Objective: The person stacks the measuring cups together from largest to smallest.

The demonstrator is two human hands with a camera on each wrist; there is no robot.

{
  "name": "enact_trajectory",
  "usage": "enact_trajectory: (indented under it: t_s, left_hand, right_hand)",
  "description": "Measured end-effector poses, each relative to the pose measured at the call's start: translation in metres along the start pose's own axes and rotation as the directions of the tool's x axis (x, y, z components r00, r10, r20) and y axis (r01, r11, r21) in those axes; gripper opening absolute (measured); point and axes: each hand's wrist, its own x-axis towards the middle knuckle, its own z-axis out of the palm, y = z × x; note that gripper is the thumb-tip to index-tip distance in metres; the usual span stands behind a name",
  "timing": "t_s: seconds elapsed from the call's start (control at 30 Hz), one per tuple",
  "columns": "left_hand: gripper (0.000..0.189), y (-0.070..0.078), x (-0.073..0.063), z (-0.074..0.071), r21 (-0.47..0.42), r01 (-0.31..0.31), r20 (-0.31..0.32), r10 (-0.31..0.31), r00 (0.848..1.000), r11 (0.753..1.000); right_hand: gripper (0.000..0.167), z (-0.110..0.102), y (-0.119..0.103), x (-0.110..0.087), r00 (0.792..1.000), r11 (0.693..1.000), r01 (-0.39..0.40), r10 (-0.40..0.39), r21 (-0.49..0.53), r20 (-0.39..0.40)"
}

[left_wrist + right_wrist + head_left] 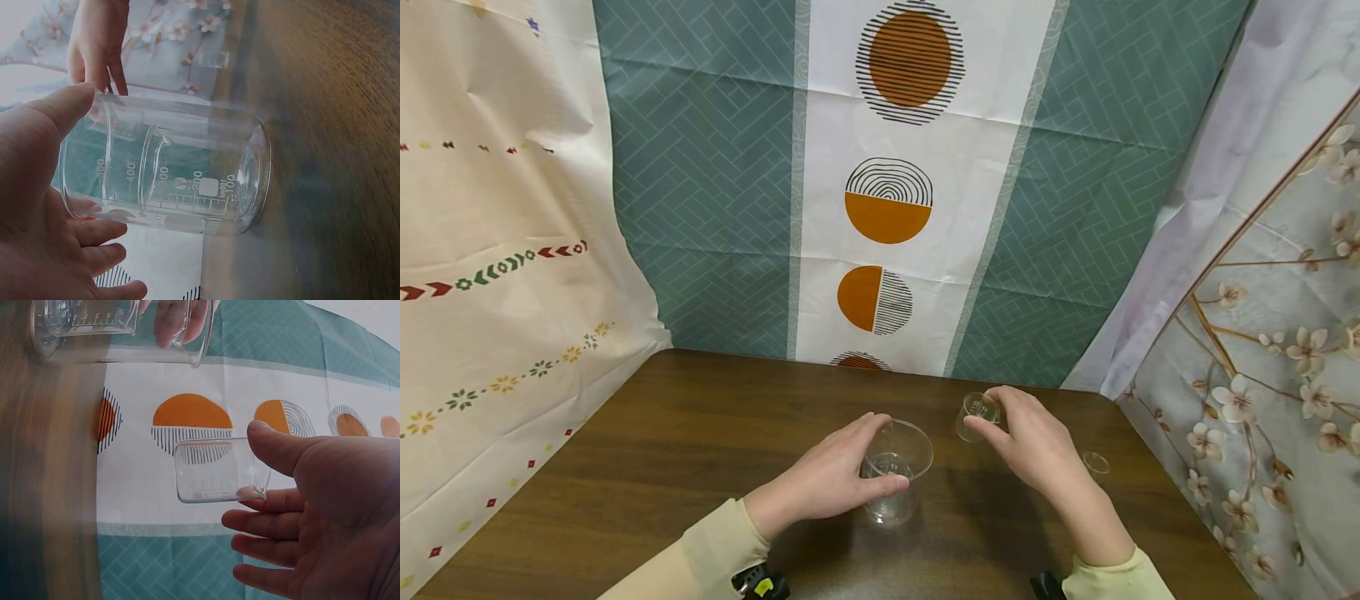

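My left hand (pixel 831 477) grips a large clear glass beaker (pixel 253 181) near its rim, thumb on one side and fingers on the other. The beaker stands upright on the table, and its printed marks show in the left wrist view. Inside it sits a smaller glass beaker (pixel 887 468). To the right, my right hand (pixel 1037 440) pinches a small clear beaker (pixel 209 478) by its rim between thumb and index finger. This small beaker is held above the table, and its other fingers are extended loosely in the right wrist view.
Another tiny clear glass vessel (pixel 1096 463) stands at the right of the dark wooden table (pixel 647 467), beyond my right wrist. Patterned cloths hang behind the table (pixel 700 183) and on its left and right sides.
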Motion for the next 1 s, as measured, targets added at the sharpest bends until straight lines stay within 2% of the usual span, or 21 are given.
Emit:
enact_trajectory:
  t_s: [0.33,0.57,1.0]
  left_hand:
    - [0.097,0.000,0.000,-0.001,0.003,0.000,0.002,0.000,1.000,1.000]
    - [0.097,0.001,-0.001,-0.001,0.014,-0.021,-0.004,0.021,1.000,1.000]
    - [0.096,0.001,0.000,-0.001,0.001,-0.016,-0.001,0.016,1.000,1.000]
  right_hand:
    - [0.059,-0.003,-0.004,0.002,1.000,1.000,0.004,-0.004,0.021,0.010]
    - [0.055,-0.002,-0.008,0.005,0.999,0.999,0.028,-0.028,0.025,-0.016]
    - [0.054,-0.002,-0.018,0.009,0.999,0.999,0.037,-0.036,0.040,-0.019]
